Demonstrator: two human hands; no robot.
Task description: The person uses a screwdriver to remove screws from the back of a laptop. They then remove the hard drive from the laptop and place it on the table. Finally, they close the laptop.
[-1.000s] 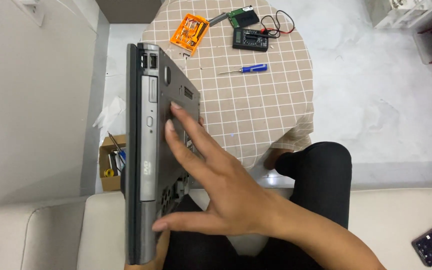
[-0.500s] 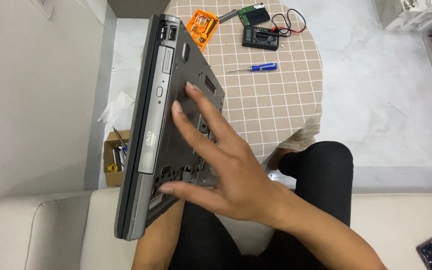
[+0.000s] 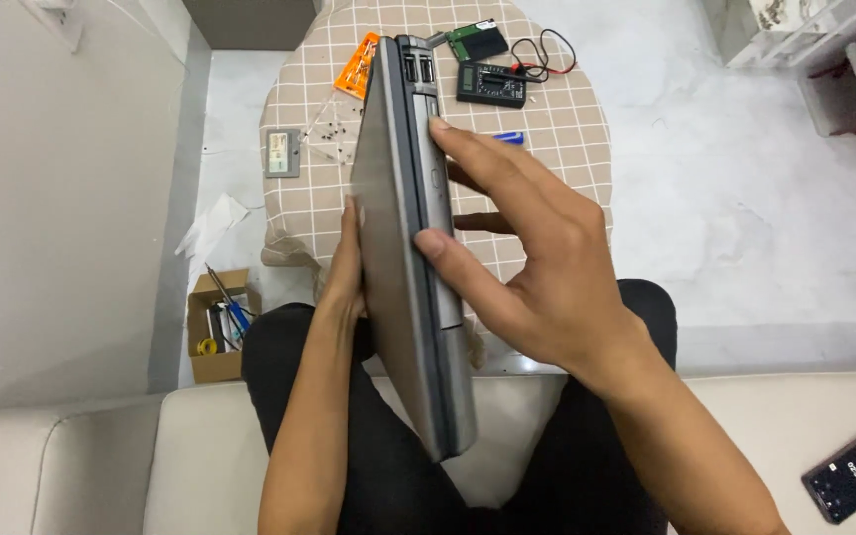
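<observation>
Grey laptop (image 3: pixel 403 258), lid closed, stands on edge above the person's lap, its thin side with drive slot and ports turned up to the camera, far end over the near rim of the round desk (image 3: pixel 567 129) with its checked cloth. Left hand (image 3: pixel 344 263) lies flat against the left face, fingers (image 3: pixel 352 213) extended along it. Right hand (image 3: pixel 537 258) presses the opposite face, thumb hooked over the upper edge, index fingertip on the edge near the drive slot; the other fingers are spread behind it. So the laptop is clamped between the two palms, not gripped around. On the desk: orange tool case (image 3: pixel 359 64), multimeter (image 3: pixel 490 83) with leads, green circuit board (image 3: pixel 478 40), blue-handled screwdriver (image 3: pixel 509 138) mostly hidden, loose screws (image 3: pixel 329 124), small grey panel (image 3: pixel 282 152). Cardboard box (image 3: pixel 215 322) of tools on the floor at left; black phone (image 3: pixel 852 478) on the sofa at near right. Risk, judged: a palm-to-palm hold on smooth casing could slip if pressure eases, dropping the laptop onto the lap or the desk rim; swinging its far end low could sweep the screws off.
</observation>
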